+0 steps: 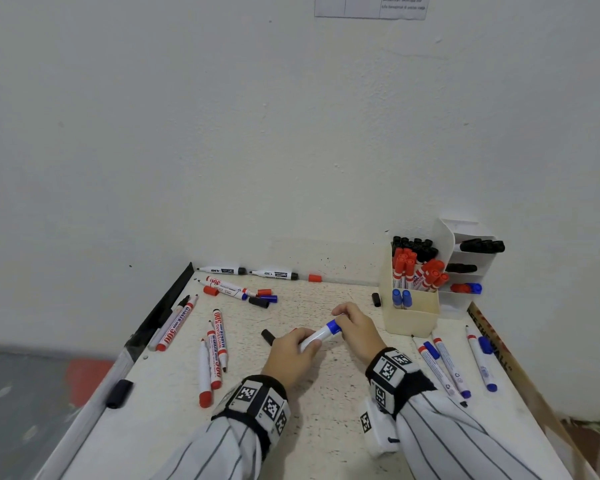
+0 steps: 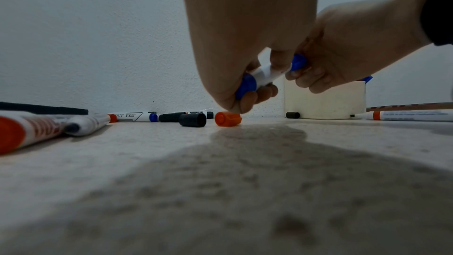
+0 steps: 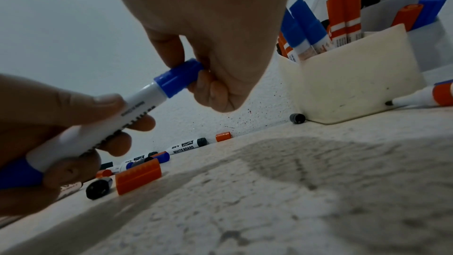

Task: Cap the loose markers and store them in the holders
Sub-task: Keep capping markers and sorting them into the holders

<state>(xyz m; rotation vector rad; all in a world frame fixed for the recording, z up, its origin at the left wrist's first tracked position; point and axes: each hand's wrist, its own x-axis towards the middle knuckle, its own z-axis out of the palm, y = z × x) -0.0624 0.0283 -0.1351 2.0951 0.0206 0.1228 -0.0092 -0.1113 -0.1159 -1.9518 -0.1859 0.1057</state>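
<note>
Marker (image 1: 317,337) w/ blue ends sits above the table (image 1: 326,427), just left-front of the cream holder (image 1: 413,320), held between both hands. Left hand (image 1: 291,355) wraps the white barrel at the tail end; right hand (image 1: 357,329) pinches the blue cap (image 3: 177,79) w/ thumb and fingers curled round it. Long axis runs from the left hand up and right toward the cream holder, cap end nearest it.

Cap looks seated on the barrel or v. nearly so; can't tell if it's clicked home. Judging by that, capping step is about done and the stow comes next.

Key relation: cream holder lies right and beyond the cap end, so the right hand is the nearer one. Its front pocket already has two blue-capped markers (image 1: 401,298) standing, caps up, so this marker prob. needs tipping upright, tail down, before it drops in.

Many loose markers and caps left of the cream holder are yet to do.
</note>
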